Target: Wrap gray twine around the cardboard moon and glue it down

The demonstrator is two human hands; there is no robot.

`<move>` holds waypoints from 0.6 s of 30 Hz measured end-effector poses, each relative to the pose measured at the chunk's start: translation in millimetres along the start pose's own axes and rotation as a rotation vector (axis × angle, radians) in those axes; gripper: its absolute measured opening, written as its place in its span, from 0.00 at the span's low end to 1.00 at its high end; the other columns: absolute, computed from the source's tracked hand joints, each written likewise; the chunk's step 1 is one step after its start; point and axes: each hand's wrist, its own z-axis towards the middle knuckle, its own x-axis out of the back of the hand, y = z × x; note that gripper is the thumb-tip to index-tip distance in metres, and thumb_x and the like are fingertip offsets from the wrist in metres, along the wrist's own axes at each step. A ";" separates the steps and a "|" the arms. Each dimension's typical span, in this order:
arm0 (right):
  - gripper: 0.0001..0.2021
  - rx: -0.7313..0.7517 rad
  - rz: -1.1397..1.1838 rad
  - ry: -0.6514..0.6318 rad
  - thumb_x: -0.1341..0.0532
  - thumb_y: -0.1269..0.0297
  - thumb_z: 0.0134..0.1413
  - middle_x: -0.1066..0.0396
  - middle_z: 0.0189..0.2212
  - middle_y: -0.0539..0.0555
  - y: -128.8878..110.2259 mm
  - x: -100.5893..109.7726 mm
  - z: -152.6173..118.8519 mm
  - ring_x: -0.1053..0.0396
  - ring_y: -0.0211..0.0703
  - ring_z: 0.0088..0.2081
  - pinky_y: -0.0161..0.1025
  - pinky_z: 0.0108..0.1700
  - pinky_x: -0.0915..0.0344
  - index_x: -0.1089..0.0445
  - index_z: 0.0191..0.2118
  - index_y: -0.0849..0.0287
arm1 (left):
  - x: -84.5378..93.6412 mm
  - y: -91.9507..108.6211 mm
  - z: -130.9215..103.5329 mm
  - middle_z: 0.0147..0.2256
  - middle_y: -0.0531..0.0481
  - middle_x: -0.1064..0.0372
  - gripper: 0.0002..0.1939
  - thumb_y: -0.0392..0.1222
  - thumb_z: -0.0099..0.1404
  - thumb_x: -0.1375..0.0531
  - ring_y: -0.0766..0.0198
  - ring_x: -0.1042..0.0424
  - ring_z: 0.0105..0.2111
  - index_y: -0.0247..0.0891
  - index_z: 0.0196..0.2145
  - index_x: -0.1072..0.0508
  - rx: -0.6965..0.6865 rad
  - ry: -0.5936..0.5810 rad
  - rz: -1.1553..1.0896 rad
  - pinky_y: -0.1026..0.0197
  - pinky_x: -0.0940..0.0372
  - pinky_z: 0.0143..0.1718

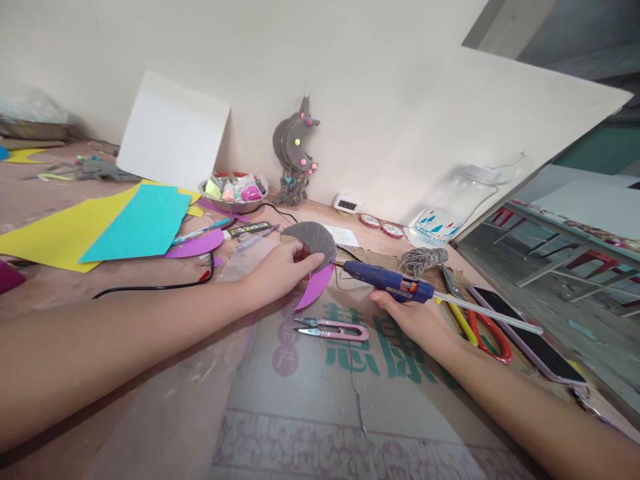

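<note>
Your left grip [280,272] pinches grey crescent [316,239]; right grip [413,315] holds glue gun [377,277]. Likely gluing; next calls for steady nozzle [339,264].

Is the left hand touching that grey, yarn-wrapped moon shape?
Touching. The head view shows it: the left hand holds the grey, yarn-wrapped crescent, with its thumb lying across the front.

glue gun [387,281]: handle hidden by right hand [410,317] | magenta sheet [8,277]: cropped left
</note>
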 end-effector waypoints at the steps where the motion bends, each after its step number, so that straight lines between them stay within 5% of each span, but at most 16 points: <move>1: 0.13 -0.064 -0.008 0.005 0.44 0.52 0.50 0.27 0.25 0.53 0.7 -0.2 -0.4 0.29 0.51 0.33 0.45 0.36 0.31 0.28 0.31 0.56 | 0.3 0.6 -0.3 0.17 0.55 0.43 0.17 0.52 0.58 0.47 0.69 0.42 0.18 0.38 0.20 0.41 -0.002 -0.003 0.014 0.65 0.50 0.21; 9: 0.15 -0.227 -0.021 0.015 0.42 0.49 0.46 0.25 0.30 0.53 6.4 -3.0 -1.1 0.28 0.54 0.37 0.46 0.40 0.31 0.26 0.32 0.55 | 2.1 5.1 -2.4 0.17 0.56 0.43 0.17 0.51 0.60 0.48 0.69 0.41 0.20 0.37 0.20 0.41 -0.027 0.012 0.119 0.65 0.48 0.22; 18: 0.15 -0.115 0.022 0.052 0.41 0.53 0.47 0.25 0.33 0.52 8.8 -4.7 0.0 0.29 0.55 0.39 0.49 0.44 0.32 0.27 0.39 0.54 | 1.9 2.6 -1.2 0.17 0.56 0.42 0.17 0.51 0.60 0.48 0.69 0.40 0.20 0.38 0.20 0.41 -0.043 0.026 0.126 0.65 0.47 0.22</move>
